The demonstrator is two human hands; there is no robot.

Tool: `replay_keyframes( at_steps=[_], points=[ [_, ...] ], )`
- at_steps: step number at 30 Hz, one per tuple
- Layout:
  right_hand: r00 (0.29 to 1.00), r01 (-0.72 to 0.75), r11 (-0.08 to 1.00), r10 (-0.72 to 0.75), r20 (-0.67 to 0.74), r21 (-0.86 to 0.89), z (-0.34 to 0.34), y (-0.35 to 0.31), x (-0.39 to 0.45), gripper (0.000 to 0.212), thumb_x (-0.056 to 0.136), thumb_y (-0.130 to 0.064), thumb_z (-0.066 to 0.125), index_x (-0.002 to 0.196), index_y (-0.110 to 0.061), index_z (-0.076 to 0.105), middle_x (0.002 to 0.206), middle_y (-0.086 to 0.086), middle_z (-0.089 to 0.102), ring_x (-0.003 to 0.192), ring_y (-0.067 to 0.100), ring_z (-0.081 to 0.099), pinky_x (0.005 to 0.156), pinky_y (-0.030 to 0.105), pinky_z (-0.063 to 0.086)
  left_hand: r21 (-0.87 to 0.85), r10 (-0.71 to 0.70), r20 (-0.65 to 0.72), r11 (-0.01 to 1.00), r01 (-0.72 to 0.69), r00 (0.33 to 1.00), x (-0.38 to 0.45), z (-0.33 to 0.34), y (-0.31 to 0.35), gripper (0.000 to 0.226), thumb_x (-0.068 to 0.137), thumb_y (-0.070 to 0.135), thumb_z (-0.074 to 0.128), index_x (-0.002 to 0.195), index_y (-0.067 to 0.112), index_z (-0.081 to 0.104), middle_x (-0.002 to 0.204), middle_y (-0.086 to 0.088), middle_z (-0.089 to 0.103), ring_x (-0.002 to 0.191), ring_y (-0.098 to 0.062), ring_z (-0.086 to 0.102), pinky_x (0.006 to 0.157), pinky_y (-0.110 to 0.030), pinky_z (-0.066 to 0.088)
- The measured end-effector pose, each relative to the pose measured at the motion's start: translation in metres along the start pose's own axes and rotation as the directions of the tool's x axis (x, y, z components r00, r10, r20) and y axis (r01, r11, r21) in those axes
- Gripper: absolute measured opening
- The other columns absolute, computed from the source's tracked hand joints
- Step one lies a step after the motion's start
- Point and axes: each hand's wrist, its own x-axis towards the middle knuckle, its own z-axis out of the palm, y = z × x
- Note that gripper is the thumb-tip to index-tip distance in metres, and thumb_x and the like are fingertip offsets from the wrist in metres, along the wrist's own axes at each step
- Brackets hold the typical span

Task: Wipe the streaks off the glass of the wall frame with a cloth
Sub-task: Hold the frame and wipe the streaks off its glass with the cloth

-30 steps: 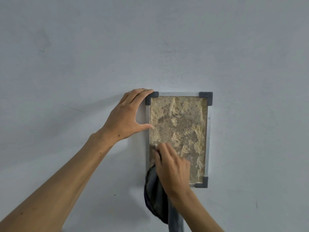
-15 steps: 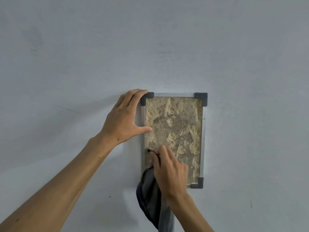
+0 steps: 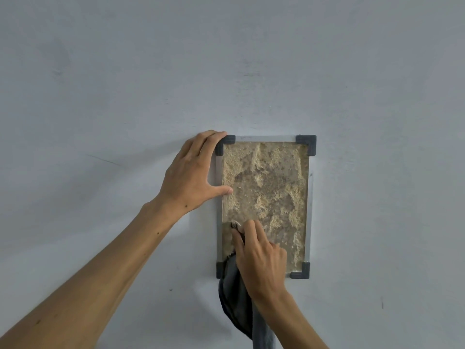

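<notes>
Frame (image 3: 311,210) hangs upright on the wall (image 3: 125,96), a tall rectangle with thin pale metal rails and dark grey corner caps, sitting slightly to the 4 o'clock side of the view's centre. Its glass (image 3: 271,187) covers a rough, sandy-tan surface with darker brownish patches through the middle.

Left hand (image 3: 191,177) comes in from 7 o'clock and braces the frame's left side. Its fingers are fairly straight and close together, their tips lying on the cap at the frame's 11 o'clock corner, while the thumb is spread wide from them and its tip touches the left rail and the edge of the glass at about 9 o'clock. The palm lies over the wall just beside the rail.

Right hand (image 3: 261,258) reaches up from 5 o'clock and covers the frame's 7 o'clock area. Its fingers are curled round the cloth (image 3: 234,298), pressing a small bunched tip of it against the glass near the left rail, below the left thumb. The rest of the cloth, dark grey-blue, hangs down from under the palm, past the frame's bottom-left cap and onward to the 6 o'clock edge of the view.

Several small dark specks mark the wall below and beside the frame.
</notes>
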Motion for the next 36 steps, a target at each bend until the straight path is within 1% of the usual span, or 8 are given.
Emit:
replay_keyframes(
  at_steps=[3,7,14,19,22,28,33,36],
  points=[
    [0.997,-0.074,0.996,0.073,0.023,0.041,-0.004,0.012,-0.005,0.035,0.098,-0.039,0.067,0.079,-0.02,0.044,0.068,-0.007,0.045,0.033,0.015,0.032,0.031,0.027,0.025,0.013,-0.003,0.009,1.0,0.003,1.0,-0.001,0.0,0.001,0.115,0.063,0.054,0.09,0.156,0.028,0.027,0.155,0.01,0.031,0.142,-0.016,0.033,0.099,-0.036,0.049],
    [0.979,-0.182,0.974,0.191,-0.063,0.136,-0.009,0.019,0.01,0.031,0.099,-0.033,0.065,0.079,-0.018,0.047,0.07,-0.007,0.049,0.036,0.017,0.041,0.034,0.026,0.024,0.02,0.002,0.029,1.0,-0.003,1.0,0.0,0.002,0.001,0.119,0.065,0.052,0.089,0.159,0.03,0.02,0.156,0.008,0.027,0.143,-0.018,0.031,0.103,-0.038,0.048],
    [0.999,-0.035,0.992,0.036,-0.001,0.123,-0.002,0.006,0.009,0.03,0.104,-0.036,0.058,0.083,-0.021,0.044,0.07,-0.008,0.049,0.036,0.014,0.04,0.03,0.031,0.036,0.07,-0.007,0.05,0.998,0.003,0.999,0.0,0.0,0.002,0.119,0.064,0.054,0.089,0.159,0.029,0.021,0.156,0.004,0.028,0.145,-0.027,0.029,0.119,-0.049,0.035],
    [0.944,-0.319,0.936,0.328,-0.042,0.146,-0.01,0.039,-0.007,0.03,0.099,-0.03,0.068,0.083,-0.019,0.046,0.068,-0.008,0.053,0.039,0.018,0.043,0.035,0.025,0.028,0.038,-0.011,0.067,0.999,0.009,0.998,0.001,0.002,0.004,0.118,0.068,0.049,0.089,0.16,0.023,0.019,0.162,0.002,0.023,0.154,-0.024,0.015,0.124,-0.053,0.024],
    [0.964,-0.247,0.956,0.259,-0.056,0.158,-0.002,0.02,-0.006,0.029,0.098,-0.028,0.068,0.08,-0.017,0.048,0.065,-0.008,0.049,0.038,0.012,0.033,0.036,0.017,0.018,0.05,-0.002,0.061,0.999,-0.001,0.998,0.001,0.002,0.007,0.119,0.067,0.047,0.091,0.159,0.022,0.021,0.159,-0.001,0.027,0.147,-0.027,0.026,0.122,-0.05,0.029],
    [0.984,-0.167,0.979,0.172,-0.033,0.12,-0.006,0.029,-0.003,0.03,0.106,-0.04,0.052,0.083,-0.019,0.049,0.071,-0.008,0.051,0.038,0.016,0.04,0.033,0.029,0.03,0.094,-0.008,0.045,0.996,0.004,0.999,0.001,-0.001,0.007,0.119,0.062,0.05,0.091,0.158,0.023,0.025,0.155,0.0,0.033,0.14,-0.027,0.032,0.12,-0.043,0.032],
    [0.969,-0.239,0.962,0.245,-0.034,0.135,-0.005,0.023,-0.004,0.029,0.1,-0.032,0.068,0.081,-0.019,0.049,0.068,-0.009,0.05,0.037,0.013,0.036,0.033,0.025,0.023,0.123,-0.025,0.056,0.992,0.018,0.998,0.002,-0.002,0.013,0.122,0.063,0.05,0.09,0.16,0.025,0.02,0.153,-0.001,0.031,0.138,-0.029,0.03,0.12,-0.045,0.032],
    [0.998,-0.068,0.995,0.069,-0.006,0.078,0.002,0.002,-0.004,0.032,0.098,-0.032,0.07,0.08,-0.019,0.048,0.067,-0.009,0.047,0.038,0.011,0.024,0.034,0.022,0.019,0.164,-0.028,0.068,0.986,0.017,0.997,0.002,-0.003,0.017,0.124,0.062,0.054,0.087,0.16,0.028,0.016,0.153,-0.003,0.029,0.137,-0.027,0.024,0.12,-0.054,0.031]
  ],
)
